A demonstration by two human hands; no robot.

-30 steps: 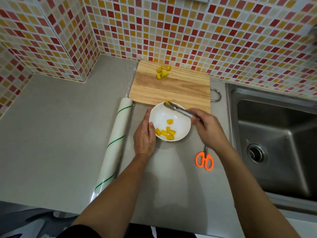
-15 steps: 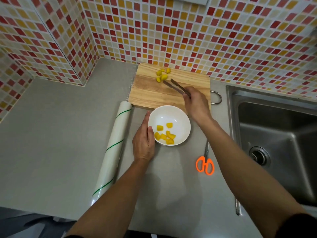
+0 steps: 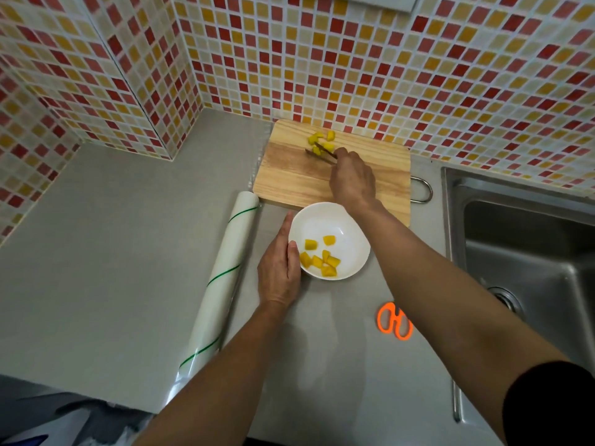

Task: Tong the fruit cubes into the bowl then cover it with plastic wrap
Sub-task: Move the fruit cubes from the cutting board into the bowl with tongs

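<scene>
The slim dark metal tongs (image 3: pixel 320 153) are held in the right hand (image 3: pixel 352 181), whose fingers are curled round the rear end; the two arms of the tongs are seen spread apart, with one yellow fruit cube (image 3: pixel 316 150) lying between the tips, and whether it is already pinched cannot be told. The long axis of the tongs is directed from the hand up and to the left, toward the small group of yellow fruit cubes (image 3: pixel 322 140) at the far edge of the pale wooden cutting board (image 3: pixel 289 178). The round white bowl (image 3: pixel 351 233), in which several cubes already lie, is placed just beside the near edge of the board, below the right wrist. It is steadied at its left rim by the left hand (image 3: pixel 279 272), thumb against the rim. The roll of plastic wrap with green stripes (image 3: pixel 222 281) lies untouched to the left of that hand.
</scene>
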